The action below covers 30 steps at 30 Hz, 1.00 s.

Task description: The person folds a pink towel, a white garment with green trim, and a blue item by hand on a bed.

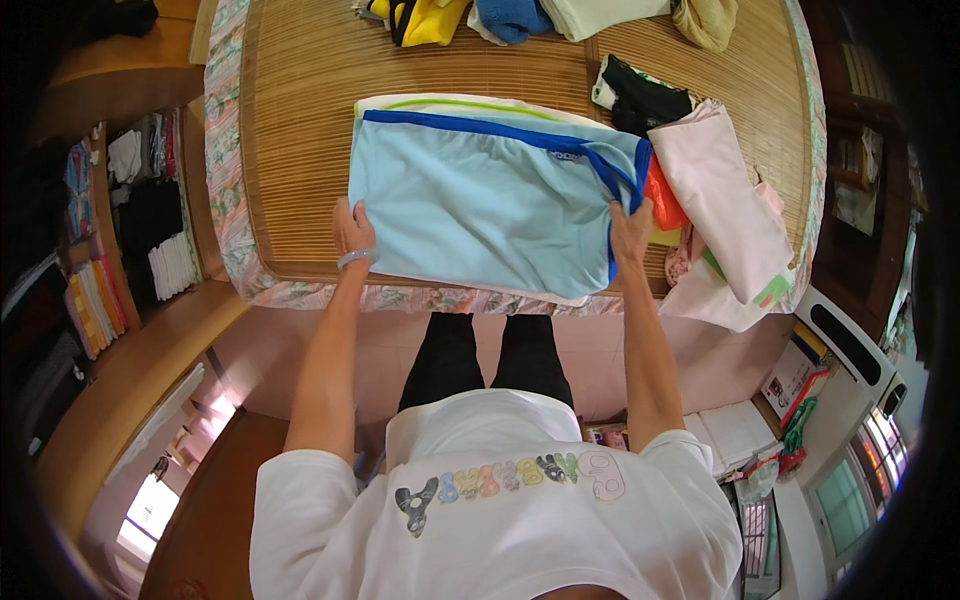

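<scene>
A light blue garment with dark blue trim lies folded near the front edge of the bamboo-matted bed. Beneath it, a white cloth with lime-green trim shows along the far edge. My left hand grips the left side, its thumb on top; a bracelet circles that wrist. On the right side, my right hand holds the garment beside its blue trim. The fingers under the fabric are hidden.
Pale pink folded cloth lies right of my right hand, over a red item. A black garment sits beyond it. Several folded clothes, including a yellow one, line the far side. Shelves with clothes stand left.
</scene>
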Tool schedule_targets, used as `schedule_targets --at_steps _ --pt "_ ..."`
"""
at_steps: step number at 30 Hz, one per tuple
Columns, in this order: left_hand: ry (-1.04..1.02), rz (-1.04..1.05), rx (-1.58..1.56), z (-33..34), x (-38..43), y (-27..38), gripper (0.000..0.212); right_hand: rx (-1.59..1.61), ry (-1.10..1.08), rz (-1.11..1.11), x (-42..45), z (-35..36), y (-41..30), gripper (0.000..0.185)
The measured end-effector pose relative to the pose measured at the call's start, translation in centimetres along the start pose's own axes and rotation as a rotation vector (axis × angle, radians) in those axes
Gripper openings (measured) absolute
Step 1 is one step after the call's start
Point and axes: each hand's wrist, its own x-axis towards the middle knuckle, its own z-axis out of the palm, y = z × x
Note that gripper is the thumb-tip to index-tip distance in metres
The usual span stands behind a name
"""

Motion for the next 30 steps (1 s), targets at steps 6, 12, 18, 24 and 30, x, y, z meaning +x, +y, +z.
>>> schedule_targets --at_steps 6,12,18,24,30 --pt "-0.009 -0.088 -0.123 1.3 1.0 -2.7 0.024 0.025 -0.119 0.105 0.9 2.4 1.7 0.055" --pt "-0.343 -0.226 -0.154 0.3 2.2 -2.8 0.05 0.084 -0.172 0.048 0.4 2.2 2.2 0.079" --pt "-0.135 0.33 -0.056 0.8 -1.5 -7.2 0.062 -0.049 -0.238 0.013 -3.3 2.0 3.7 0.054" --pt "-0.443 -0.107 -0.052 -1.8 0.1 -3.7 0.048 0.066 -0.381 0.299 -3.3 0.6 6.2 0.058" --pt "-0.141 0.195 0.624 -0.1 -1.4 3.0 0.047 0.177 -0.205 0.315 -2.7 -3.3 5.8 0.06"
